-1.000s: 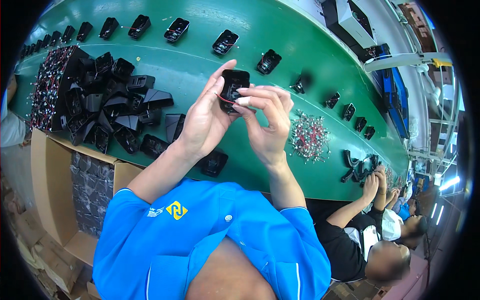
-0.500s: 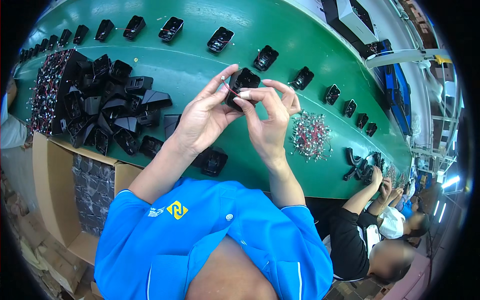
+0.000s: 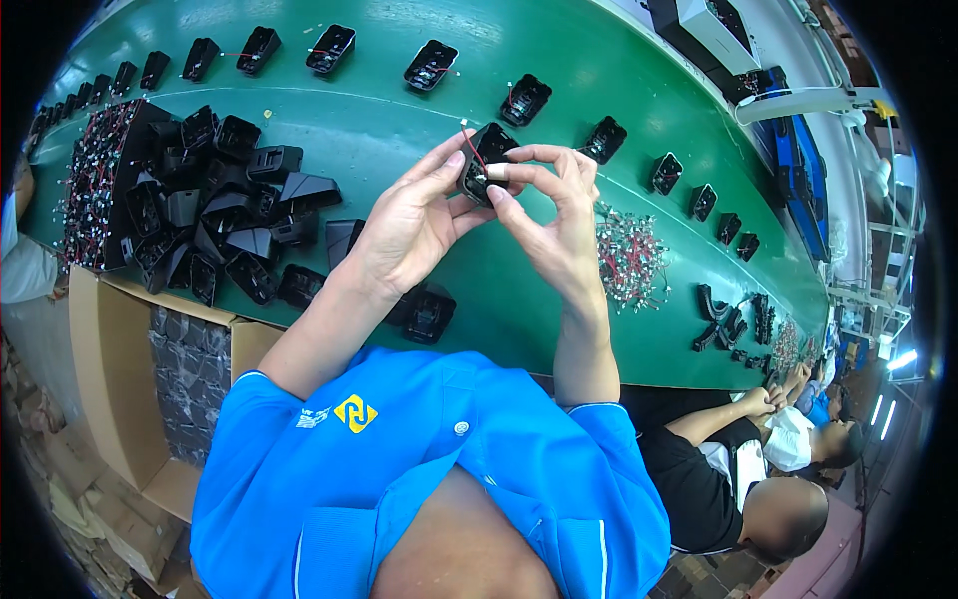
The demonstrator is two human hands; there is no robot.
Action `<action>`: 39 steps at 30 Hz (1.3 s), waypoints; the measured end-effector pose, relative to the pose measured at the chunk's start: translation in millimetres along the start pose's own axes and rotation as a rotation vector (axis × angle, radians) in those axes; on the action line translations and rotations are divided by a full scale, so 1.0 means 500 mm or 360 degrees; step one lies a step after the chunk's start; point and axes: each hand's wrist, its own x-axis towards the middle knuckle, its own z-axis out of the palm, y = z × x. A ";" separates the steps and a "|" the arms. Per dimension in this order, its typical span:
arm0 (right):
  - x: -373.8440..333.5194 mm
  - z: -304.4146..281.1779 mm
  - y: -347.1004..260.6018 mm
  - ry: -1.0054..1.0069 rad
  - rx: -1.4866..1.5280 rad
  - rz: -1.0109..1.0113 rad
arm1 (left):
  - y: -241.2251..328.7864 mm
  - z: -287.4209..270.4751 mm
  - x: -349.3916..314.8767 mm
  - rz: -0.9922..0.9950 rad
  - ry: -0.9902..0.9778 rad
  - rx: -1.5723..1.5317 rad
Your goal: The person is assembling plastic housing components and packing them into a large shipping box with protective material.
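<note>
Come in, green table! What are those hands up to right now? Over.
Left hand holding black housing, red wire sticking out. Right hand at its open side, exact grip unclear. Wire pile to the right; nothing seen blocking the housing.

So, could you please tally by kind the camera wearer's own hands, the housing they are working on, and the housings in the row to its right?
Own hands, left hand and right hand: 2
Held black housing: 1
Row housings to its right: 6
Total: 9
</note>
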 end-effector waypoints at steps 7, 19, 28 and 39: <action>0.004 -0.003 0.000 -0.0020 -0.0022 0.0025 | -0.007 0.011 -0.003 0.0010 0.0082 0.0141; -0.042 0.017 0.070 0.0722 0.0373 -0.0334 | -0.010 0.079 -0.019 0.0542 -0.0199 0.1030; -0.051 -0.010 0.083 0.0988 0.0489 -0.0448 | -0.030 0.117 -0.011 0.0716 -0.0488 0.1569; -0.075 -0.204 0.138 0.0651 -0.0815 -0.0509 | -0.159 0.199 0.061 0.0320 -0.0355 0.1294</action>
